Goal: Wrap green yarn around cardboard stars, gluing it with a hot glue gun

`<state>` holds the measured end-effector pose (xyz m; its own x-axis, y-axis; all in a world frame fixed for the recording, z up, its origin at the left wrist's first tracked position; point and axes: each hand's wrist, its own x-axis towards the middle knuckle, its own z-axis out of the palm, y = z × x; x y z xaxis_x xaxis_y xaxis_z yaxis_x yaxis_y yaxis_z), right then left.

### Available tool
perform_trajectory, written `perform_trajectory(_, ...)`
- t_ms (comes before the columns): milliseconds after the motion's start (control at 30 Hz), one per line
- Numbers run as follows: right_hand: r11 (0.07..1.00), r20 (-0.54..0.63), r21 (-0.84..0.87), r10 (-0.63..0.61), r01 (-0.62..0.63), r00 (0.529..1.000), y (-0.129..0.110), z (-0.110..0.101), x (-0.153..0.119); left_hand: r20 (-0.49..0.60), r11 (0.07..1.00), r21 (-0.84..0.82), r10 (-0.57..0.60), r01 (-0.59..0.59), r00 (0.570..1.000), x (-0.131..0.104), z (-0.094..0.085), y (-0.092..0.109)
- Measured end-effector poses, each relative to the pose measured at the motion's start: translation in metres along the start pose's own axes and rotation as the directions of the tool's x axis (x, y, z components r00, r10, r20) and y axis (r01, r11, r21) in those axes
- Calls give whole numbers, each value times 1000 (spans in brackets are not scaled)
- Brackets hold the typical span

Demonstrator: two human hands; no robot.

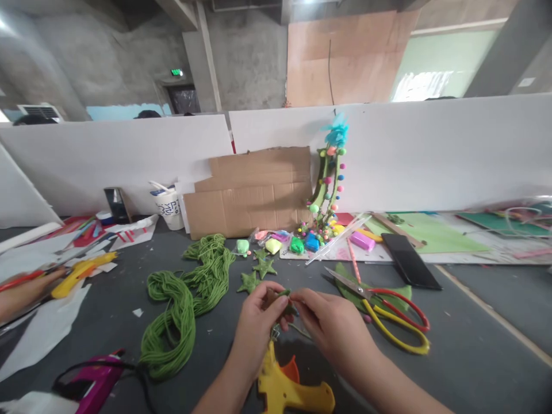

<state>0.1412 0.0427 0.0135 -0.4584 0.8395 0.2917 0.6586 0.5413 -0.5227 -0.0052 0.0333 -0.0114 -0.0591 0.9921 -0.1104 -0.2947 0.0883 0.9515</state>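
My left hand (254,316) is closed, its thumb and fingers gripping a small green felt piece (290,308) of the same colour as the stars. The piece is mostly covered, so its full shape cannot be made out. My right hand (330,322) pinches at the right edge of that piece; what lies between its fingertips is hidden. Just beyond my hands lie several green felt stars (264,268). Below them, between my forearms, is a yellow glue gun (288,394) with an orange trigger. Red-and-yellow-handled scissors (377,305) lie open to the right, partly over green felt (345,287).
Green yarn (172,328) lies left, near a magenta tool (99,382) with a black cord. Another person's hand (32,293) is beside a yellow glue gun (81,273). Behind stand cardboard (254,195) and a pompom-decorated green curved piece (321,190). A black phone (409,260) lies right.
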Motion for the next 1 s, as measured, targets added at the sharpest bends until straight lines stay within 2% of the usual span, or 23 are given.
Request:
perform_trajectory(133,997,23,-80,-11,12,1000,2,-3,1,-26,992,124,17,-14,1000,1,0,0)
perform_trajectory(333,973,122,-228,3,25,992,2,-11,3,-38,949,314,-3,15,999,1,0,3)
perform_trajectory(467,972,162,-226,-26,63,986,4,-18,5,18,897,437,-87,71,996,1,-1,7)
perform_trajectory(700,957,202,-217,-147,191,968,3,-36,2,139,889,420,-264,184,954,-3,-1,14)
perform_trajectory(867,977,251,-142,-122,161,960,-4,-45,-3,220,875,423,-353,238,909,-9,3,18)
perform_trajectory(1000,996,273,79,-70,50,960,2,-46,-7,267,871,440,-359,219,894,-14,3,24)
